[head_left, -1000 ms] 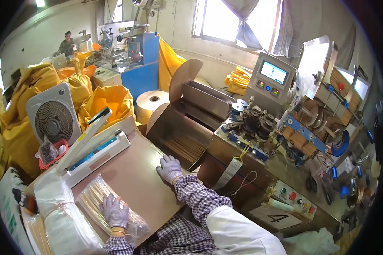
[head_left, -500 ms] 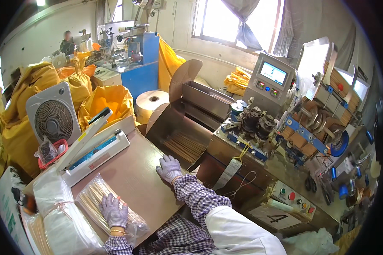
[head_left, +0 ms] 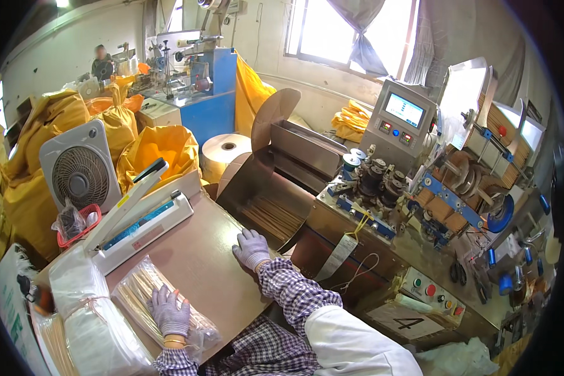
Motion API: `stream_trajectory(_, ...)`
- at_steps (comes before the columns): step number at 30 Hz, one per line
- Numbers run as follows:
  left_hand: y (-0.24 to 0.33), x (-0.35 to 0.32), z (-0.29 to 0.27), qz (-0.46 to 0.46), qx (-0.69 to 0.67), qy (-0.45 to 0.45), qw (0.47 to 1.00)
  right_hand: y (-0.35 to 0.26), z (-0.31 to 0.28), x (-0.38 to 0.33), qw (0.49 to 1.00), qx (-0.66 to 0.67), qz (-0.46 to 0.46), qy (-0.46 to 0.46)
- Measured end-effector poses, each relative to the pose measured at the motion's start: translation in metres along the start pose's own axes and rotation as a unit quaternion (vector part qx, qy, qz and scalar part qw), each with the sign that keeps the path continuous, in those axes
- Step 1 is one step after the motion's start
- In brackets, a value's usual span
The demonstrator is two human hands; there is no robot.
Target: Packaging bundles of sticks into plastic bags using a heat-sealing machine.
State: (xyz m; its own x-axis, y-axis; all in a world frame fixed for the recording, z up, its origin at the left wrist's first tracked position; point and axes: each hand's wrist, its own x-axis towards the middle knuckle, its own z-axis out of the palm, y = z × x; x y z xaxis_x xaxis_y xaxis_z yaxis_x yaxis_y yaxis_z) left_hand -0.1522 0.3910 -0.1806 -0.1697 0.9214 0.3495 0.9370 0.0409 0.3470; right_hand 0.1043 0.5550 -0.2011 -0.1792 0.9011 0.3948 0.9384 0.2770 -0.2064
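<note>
My left hand, in a grey glove, lies flat with its fingers spread on a clear plastic bag of thin wooden sticks. The bag rests slantwise on the brown tabletop. My right hand, gloved too, rests on the table's right edge, fingers stretched out and holding nothing. Just beyond it, a metal chute has loose wooden sticks lying at its bottom. Left of the stick bag is a tied stack of clear plastic bags.
A white bag sealer with its arm raised stands at the table's back left, near a red basket and a fan. To the right is a machine with a control panel and rollers. Yellow sacks stand behind.
Almost nothing differs. The whole view has shifted very slightly, while both hands keep their places on the bag and the table edge.
</note>
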Motion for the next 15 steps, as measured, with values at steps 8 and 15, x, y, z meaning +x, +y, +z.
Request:
stream_trajectory(8,-0.0017,-0.0011,0.0007,0.006,-0.015,0.011,1.0,-0.001,-0.0018,-0.0003,1.0,0.001,-0.001,-0.01)
stream_trajectory(15,-0.005,-0.0018,0.0055,0.007,-0.019,0.021,1.0,-0.0014,-0.0016,-0.0006,1.0,-0.001,0.0,-0.003)
